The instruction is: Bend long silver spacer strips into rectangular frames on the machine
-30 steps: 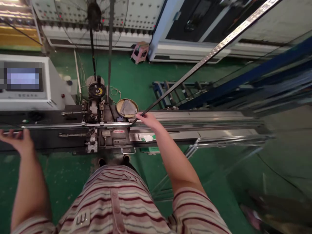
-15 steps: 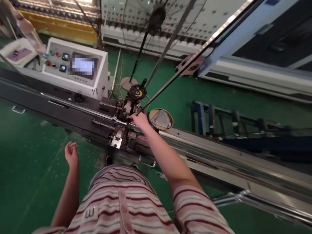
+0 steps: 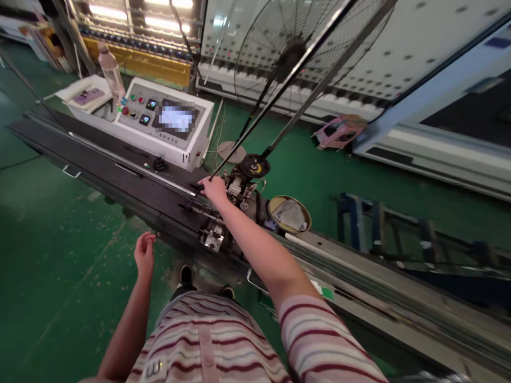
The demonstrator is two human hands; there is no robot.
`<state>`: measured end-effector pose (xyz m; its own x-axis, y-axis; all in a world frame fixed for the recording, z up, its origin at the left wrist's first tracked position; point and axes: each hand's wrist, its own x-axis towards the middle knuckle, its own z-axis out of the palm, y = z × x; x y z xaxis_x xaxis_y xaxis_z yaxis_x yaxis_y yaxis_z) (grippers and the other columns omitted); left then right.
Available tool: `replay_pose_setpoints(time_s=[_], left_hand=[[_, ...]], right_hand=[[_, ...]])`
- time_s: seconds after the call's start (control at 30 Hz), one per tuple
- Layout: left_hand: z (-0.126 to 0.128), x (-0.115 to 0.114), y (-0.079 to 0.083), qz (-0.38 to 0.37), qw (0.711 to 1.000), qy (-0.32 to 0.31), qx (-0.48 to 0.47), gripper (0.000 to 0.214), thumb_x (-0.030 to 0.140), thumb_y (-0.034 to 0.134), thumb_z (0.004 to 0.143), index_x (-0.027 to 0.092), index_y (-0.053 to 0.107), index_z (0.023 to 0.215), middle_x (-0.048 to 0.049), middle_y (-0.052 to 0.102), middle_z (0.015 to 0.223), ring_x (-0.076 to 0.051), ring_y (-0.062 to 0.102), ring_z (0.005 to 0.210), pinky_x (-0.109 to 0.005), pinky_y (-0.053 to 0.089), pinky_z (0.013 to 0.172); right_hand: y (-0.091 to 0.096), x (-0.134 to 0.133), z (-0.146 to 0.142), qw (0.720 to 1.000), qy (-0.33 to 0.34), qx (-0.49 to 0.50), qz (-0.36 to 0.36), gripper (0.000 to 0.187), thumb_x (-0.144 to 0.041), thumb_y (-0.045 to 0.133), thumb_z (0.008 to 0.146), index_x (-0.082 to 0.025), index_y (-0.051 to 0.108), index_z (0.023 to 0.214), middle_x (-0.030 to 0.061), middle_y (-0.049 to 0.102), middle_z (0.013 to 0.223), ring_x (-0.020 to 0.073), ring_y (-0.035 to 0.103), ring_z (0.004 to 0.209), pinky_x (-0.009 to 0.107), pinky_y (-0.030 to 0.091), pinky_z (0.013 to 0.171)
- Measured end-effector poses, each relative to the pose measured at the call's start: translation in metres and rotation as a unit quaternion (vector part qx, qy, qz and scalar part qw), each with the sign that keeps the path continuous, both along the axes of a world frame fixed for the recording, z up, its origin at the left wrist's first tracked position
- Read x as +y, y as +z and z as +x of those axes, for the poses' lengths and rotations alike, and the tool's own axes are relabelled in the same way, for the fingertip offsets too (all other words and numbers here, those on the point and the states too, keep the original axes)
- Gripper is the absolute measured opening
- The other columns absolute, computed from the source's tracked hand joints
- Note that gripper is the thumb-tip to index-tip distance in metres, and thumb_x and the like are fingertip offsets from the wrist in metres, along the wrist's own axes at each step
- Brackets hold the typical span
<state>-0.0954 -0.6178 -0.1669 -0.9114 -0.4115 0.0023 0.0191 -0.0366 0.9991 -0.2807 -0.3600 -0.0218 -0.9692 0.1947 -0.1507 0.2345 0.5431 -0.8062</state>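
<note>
My right hand (image 3: 214, 190) is closed around the lower part of a long, thin metal strip (image 3: 275, 96), which slants up to the top right. The strip's lower end is close to the rail (image 3: 167, 184) of a long dark machine bed. Just right of that hand sits a mechanism with a black handwheel (image 3: 254, 166) and metal clamp parts (image 3: 213, 238). My left hand (image 3: 144, 252) hangs over the floor in front of the bed, fingers loosely bent, with nothing seen in it.
A white control box (image 3: 167, 125) with a blurred screen stands at the back left, beside a bottle (image 3: 110, 69) and a tray (image 3: 82, 85). Right of the mechanism is a round tin (image 3: 307, 226) with grey cloth. Behind stand a fan (image 3: 293, 56), a pink stool (image 3: 339, 132) and a blue rack (image 3: 355, 218).
My right hand has moved left along the rail, away from the mechanism, with the metal strip in it. The view has shifted, and the left hand still hangs free.
</note>
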Motion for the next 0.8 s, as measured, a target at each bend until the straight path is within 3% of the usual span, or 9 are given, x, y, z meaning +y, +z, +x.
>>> replay_pose_setpoints(time_s=[0.17, 0.27, 0.33, 0.43, 0.6, 0.7, 0.8], left_hand=[[0.022, -0.013, 0.032, 0.034, 0.999, -0.005, 0.021, 0.034, 0.036, 0.067, 0.088, 0.017, 0.064, 0.117, -0.008, 0.068, 0.102, -0.015, 0.064, 0.089, -0.028, 0.05, 0.088], [0.046, -0.016, 0.057, 0.03, 0.998, 0.01, 0.058, 0.034, 0.034, 0.068, 0.087, 0.017, 0.065, 0.116, -0.0073, 0.069, 0.102, -0.013, 0.064, 0.087, -0.026, 0.05, 0.087], [0.067, -0.013, 0.074, 0.031, 0.996, 0.018, 0.081, 0.034, 0.034, 0.07, 0.087, 0.016, 0.065, 0.115, -0.0069, 0.069, 0.101, -0.013, 0.064, 0.086, -0.026, 0.05, 0.087], [0.112, 0.001, 0.094, 0.029, 0.994, 0.015, 0.101, 0.034, 0.036, 0.07, 0.086, 0.017, 0.065, 0.115, -0.0067, 0.069, 0.101, -0.013, 0.064, 0.085, -0.026, 0.05, 0.086], [0.213, 0.042, 0.11, -0.005, 0.993, -0.056, 0.1, 0.037, 0.039, 0.069, 0.087, 0.017, 0.063, 0.116, -0.0091, 0.07, 0.103, -0.017, 0.065, 0.09, -0.03, 0.051, 0.087], [0.281, 0.066, 0.124, -0.043, 0.983, -0.156, 0.084, 0.041, 0.037, 0.07, 0.086, 0.019, 0.062, 0.122, -0.0129, 0.071, 0.111, -0.023, 0.067, 0.101, -0.038, 0.048, 0.099], [0.343, 0.083, 0.151, -0.091, 0.954, -0.277, 0.077, 0.067, 0.03, 0.072, 0.085, 0.024, 0.046, 0.146, -0.0146, 0.063, 0.134, -0.027, 0.055, 0.131, -0.045, 0.027, 0.121]], right_hand=[[0.048, 0.027, 0.049, 0.998, -0.01, 0.02, -0.064, 0.027, -0.019, 0.052, 0.083, -0.011, 0.077, 0.087, 0.0072, 0.074, 0.077, 0.0154, 0.069, 0.059, 0.029, 0.059, 0.07], [0.07, 0.046, 0.105, 0.997, 0.004, 0.022, -0.068, 0.025, -0.019, 0.053, 0.082, -0.01, 0.076, 0.083, 0.0057, 0.073, 0.074, 0.0139, 0.068, 0.057, 0.026, 0.058, 0.066], [0.072, 0.057, 0.154, 0.997, 0.02, 0.014, -0.066, 0.024, -0.02, 0.054, 0.082, -0.012, 0.076, 0.08, 0.0043, 0.072, 0.072, 0.0125, 0.067, 0.057, 0.023, 0.056, 0.063], [0.05, 0.076, 0.24, 0.996, 0.043, -0.012, -0.074, 0.025, -0.022, 0.052, 0.083, -0.014, 0.075, 0.078, 0.0046, 0.073, 0.077, 0.0126, 0.067, 0.059, 0.021, 0.054, 0.058], [-0.025, 0.111, 0.383, 0.996, 0.054, -0.074, -0.014, 0.029, -0.022, 0.048, 0.086, -0.013, 0.076, 0.083, 0.0081, 0.075, 0.088, 0.0154, 0.069, 0.068, 0.024, 0.054, 0.064], [-0.063, 0.116, 0.452, 0.986, 0.095, -0.111, 0.079, 0.034, -0.022, 0.045, 0.089, -0.015, 0.078, 0.088, 0.0091, 0.075, 0.091, 0.0187, 0.072, 0.079, 0.026, 0.053, 0.074], [-0.087, 0.095, 0.508, 0.97, 0.138, -0.126, 0.153, 0.036, -0.021, 0.043, 0.09, -0.015, 0.079, 0.091, 0.0131, 0.076, 0.098, 0.0252, 0.072, 0.097, 0.032, 0.051, 0.086]])
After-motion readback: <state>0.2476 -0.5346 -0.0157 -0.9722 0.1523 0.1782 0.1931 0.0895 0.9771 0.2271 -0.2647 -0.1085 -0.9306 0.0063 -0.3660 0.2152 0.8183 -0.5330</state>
